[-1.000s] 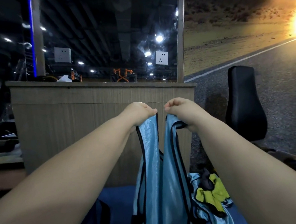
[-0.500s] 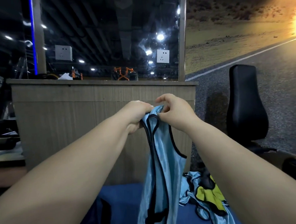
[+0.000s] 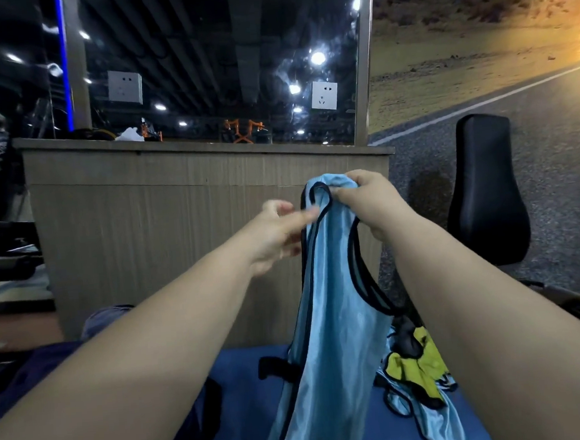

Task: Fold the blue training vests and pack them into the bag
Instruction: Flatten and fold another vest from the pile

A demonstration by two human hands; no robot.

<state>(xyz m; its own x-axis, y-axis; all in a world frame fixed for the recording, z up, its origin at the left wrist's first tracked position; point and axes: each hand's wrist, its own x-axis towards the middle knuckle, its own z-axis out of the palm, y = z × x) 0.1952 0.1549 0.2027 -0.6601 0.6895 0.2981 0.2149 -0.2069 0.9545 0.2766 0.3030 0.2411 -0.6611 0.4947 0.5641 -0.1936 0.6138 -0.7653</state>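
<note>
The right grip [image 3: 366, 200] is clenched round the bunched shoulder straps of a blue vest [image 3: 333, 320], holding it up in front of the wooden partition [image 3: 179, 234]. The vest hangs straight down from that grip, with black trim running along its arm and neck openings. Its lower part drops in front of the blue worktop [image 3: 243, 360] and out of view. The left grip [image 3: 276, 234] is just beside the vest on its left, fingertips [image 3: 310, 215] brought together at the black trim — blur hides whether they pinch the cloth or only touch it, so I cannot tell its state. On the worktop to the right of the hanging vest lies a crumpled pile [image 3: 415, 369] of more vests, blue and yellow-green with black trim, partly behind the right forearm. A black chair [image 3: 485, 192] stands off to the right — well apart from both grips
</note>
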